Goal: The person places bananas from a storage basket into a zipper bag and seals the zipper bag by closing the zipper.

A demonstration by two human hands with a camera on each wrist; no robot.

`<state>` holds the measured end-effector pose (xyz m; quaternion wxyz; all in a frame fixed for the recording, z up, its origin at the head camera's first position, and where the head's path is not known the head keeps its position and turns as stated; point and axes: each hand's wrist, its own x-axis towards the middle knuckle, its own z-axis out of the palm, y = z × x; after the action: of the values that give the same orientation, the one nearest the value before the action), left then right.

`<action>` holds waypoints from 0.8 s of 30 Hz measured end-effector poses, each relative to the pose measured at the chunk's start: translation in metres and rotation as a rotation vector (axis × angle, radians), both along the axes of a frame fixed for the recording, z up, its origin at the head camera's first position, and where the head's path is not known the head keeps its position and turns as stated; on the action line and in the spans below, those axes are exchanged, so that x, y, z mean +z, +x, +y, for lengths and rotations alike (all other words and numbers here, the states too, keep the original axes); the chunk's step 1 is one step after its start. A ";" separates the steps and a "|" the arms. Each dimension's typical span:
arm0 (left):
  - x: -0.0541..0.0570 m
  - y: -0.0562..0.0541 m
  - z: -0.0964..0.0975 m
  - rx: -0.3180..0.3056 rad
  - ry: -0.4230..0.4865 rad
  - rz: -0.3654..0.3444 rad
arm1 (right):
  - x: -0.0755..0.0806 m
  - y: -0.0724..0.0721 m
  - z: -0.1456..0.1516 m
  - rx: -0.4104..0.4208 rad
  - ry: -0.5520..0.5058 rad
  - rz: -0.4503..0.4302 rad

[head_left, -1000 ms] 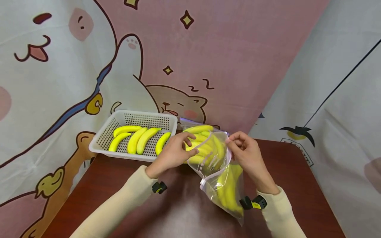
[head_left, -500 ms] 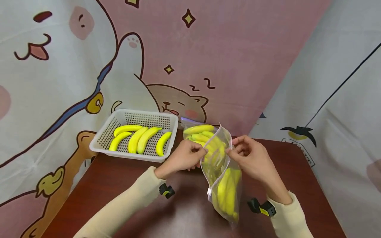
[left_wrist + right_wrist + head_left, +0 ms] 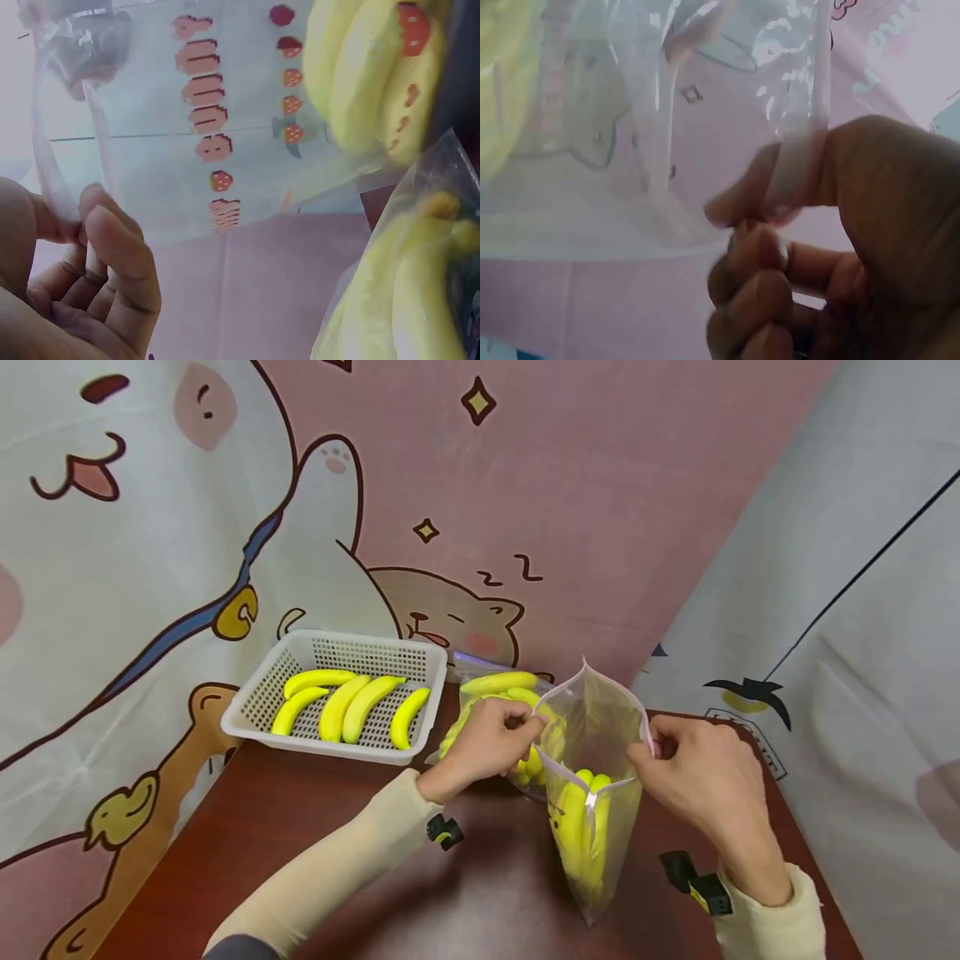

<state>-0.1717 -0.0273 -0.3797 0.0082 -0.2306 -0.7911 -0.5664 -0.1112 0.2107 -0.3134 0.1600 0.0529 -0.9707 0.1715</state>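
Observation:
A clear zip bag (image 3: 622, 827) with a pale pink rim hangs upright between my hands, its mouth spread wide. Several bananas (image 3: 585, 835) lie in its lower part. My left hand (image 3: 495, 739) pinches the left side of the rim between thumb and fingers. On the right side, my right hand (image 3: 708, 777) pinches the rim with its fingers curled. In the left wrist view, pink lettering and small strawberries are printed on the bag wall (image 3: 206, 120). Behind my left hand lies another clear bag (image 3: 480, 672), also filled with bananas and partly hidden.
A white perforated basket (image 3: 247, 727) stands at the back left of the dark red table (image 3: 300, 827), with several bananas (image 3: 363, 706) inside. A printed cloth (image 3: 600, 485) hangs close behind the table's back edge.
My hands have drawn apart, and the bag's mouth has widened. The bag has moved right and now hangs upright. My left hand has come to grip its rim. The basket stays put.

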 end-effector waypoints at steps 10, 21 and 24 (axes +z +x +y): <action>-0.004 0.000 0.004 -0.001 -0.101 0.115 | -0.007 -0.012 0.021 -0.110 0.027 0.051; -0.006 0.002 0.002 -0.108 -0.114 -0.027 | -0.013 -0.030 0.033 0.075 -0.022 0.140; -0.007 0.001 -0.002 -0.125 -0.100 -0.038 | -0.015 -0.032 0.033 0.139 -0.025 0.214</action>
<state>-0.1705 -0.0292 -0.3871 -0.0537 -0.2688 -0.8026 -0.5297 -0.1431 0.2442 -0.3284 0.2508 0.1363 -0.9398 0.1877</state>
